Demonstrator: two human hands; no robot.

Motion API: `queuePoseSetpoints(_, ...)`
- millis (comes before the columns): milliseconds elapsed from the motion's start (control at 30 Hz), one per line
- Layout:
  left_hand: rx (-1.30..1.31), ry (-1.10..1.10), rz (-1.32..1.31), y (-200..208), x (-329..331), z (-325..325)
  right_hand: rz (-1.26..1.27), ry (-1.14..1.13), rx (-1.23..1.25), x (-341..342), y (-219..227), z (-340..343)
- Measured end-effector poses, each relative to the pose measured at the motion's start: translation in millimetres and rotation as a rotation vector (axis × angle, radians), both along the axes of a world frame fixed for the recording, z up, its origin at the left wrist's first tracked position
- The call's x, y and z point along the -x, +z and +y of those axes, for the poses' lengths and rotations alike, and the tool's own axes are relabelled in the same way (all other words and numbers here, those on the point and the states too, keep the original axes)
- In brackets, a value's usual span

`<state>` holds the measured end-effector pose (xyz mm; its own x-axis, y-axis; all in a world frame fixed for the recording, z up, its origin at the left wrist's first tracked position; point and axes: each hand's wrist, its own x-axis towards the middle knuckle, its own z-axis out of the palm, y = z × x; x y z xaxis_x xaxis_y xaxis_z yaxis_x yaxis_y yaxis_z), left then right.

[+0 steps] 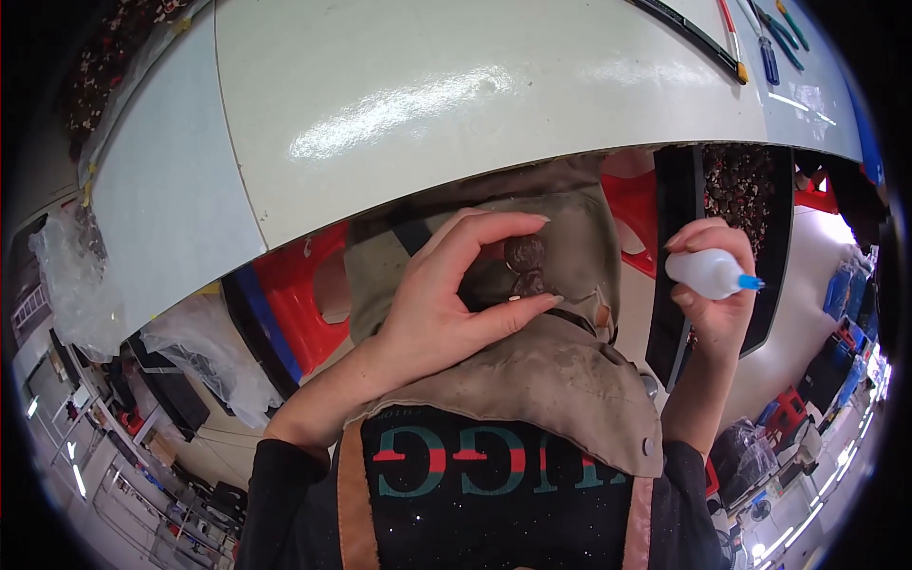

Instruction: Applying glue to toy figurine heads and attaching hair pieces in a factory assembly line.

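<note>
In front of my apron, my left hand pinches a small dark brown piece between thumb and fingers. The piece has a round, ridged upper part and a smaller lower part, with a tiny pale spot near my thumb. Off to the right, my right hand is wrapped round a small white squeeze bottle. The bottle lies tilted in my fingers, its blue tip pointing right, away from the brown piece.
A pale worktable curves across the front. Brushes, a screwdriver and pliers lie at its far right. A black tray with many small dark pieces stands below its right edge. Clear plastic sheeting hangs left.
</note>
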<state>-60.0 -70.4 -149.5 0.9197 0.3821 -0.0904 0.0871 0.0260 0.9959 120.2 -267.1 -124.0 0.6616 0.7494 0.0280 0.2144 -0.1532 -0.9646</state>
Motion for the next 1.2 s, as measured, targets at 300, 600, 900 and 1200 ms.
queuePoseSetpoints(300, 0.297, -0.012, 0.037, 2.0, 6.6, 0.1, -0.255, 0.226, 0.121, 6.7, 4.5, 7.5)
queuePoseSetpoints(600, 0.408, -0.051, 0.044, 0.8, 2.6, 0.6, -0.422, 0.295, 0.183, 3.2, 10.1, 12.3)
queuePoseSetpoints(900, 0.424, -0.045, 0.030, -2.5, 2.9, 2.7, -0.489, 0.356, 0.255, 2.1, 12.6, 18.0)
queuePoseSetpoints(1200, 0.475, -0.034, 0.093, -0.2, 3.0, 3.5, -0.492, 0.345, 0.217, 2.4, 15.7, 21.8)
